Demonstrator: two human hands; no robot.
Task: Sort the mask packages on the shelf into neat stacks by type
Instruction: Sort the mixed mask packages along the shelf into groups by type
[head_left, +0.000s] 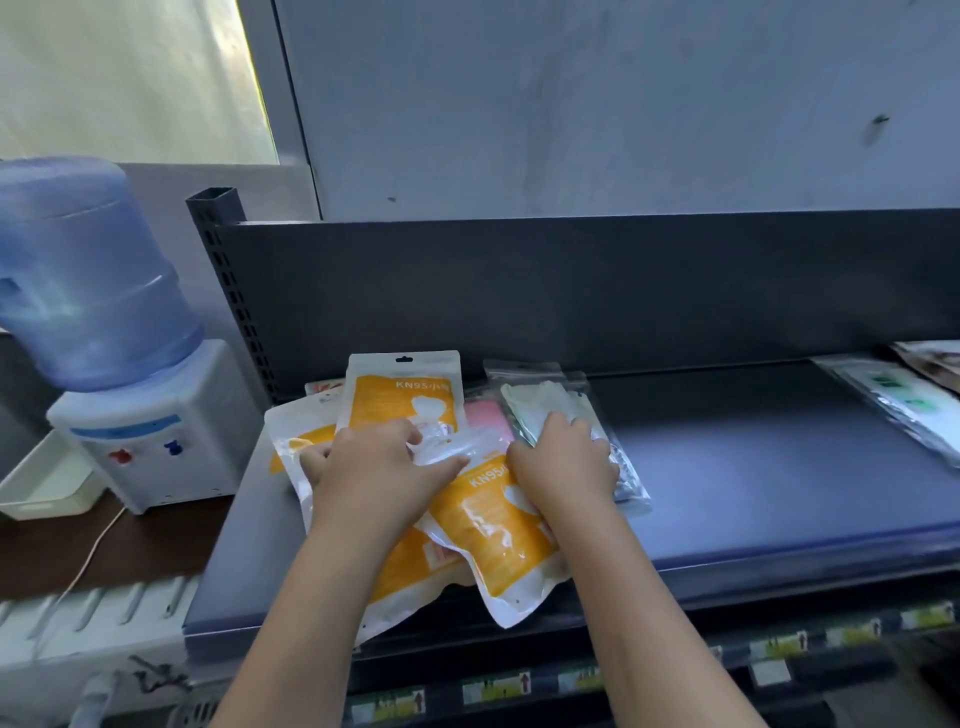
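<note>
Several orange-and-white KN95 mask packages lie in a loose pile at the left of the dark shelf. One KN95 package stands out at the back; another KN95 package lies tilted toward the front edge. My left hand presses on the pile, fingers curled over a white package top. My right hand rests on a clear package of pale masks, gripping its lower part. A pink package peeks out between them. Packages under my hands are partly hidden.
Clear packages with green labels lie at the shelf's far right. A water dispenser with a blue bottle stands left of the shelf, a white tray beside it. Price labels line the lower shelf edge.
</note>
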